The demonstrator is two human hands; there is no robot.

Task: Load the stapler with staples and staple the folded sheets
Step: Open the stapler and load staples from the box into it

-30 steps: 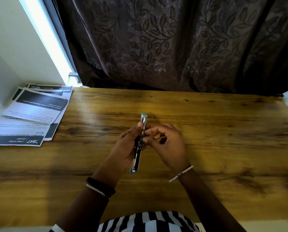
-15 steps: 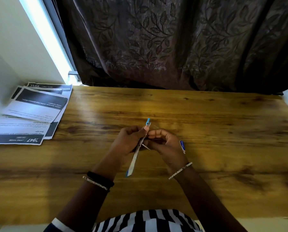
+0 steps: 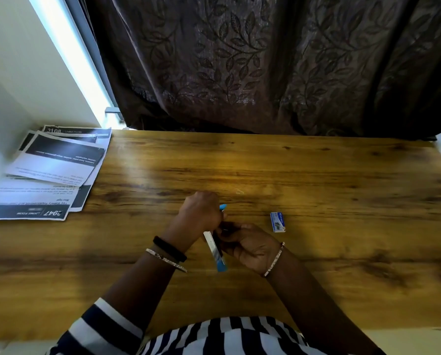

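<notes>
Curling knuckles-up, the left hand (image 3: 201,210) and right hand (image 3: 250,245) each grip the stapler (image 3: 215,248) closed.

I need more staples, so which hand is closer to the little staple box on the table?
Right. The right hand is just left of the staple box, not touching it. The left hand is farther left, beyond the stapler.
</notes>
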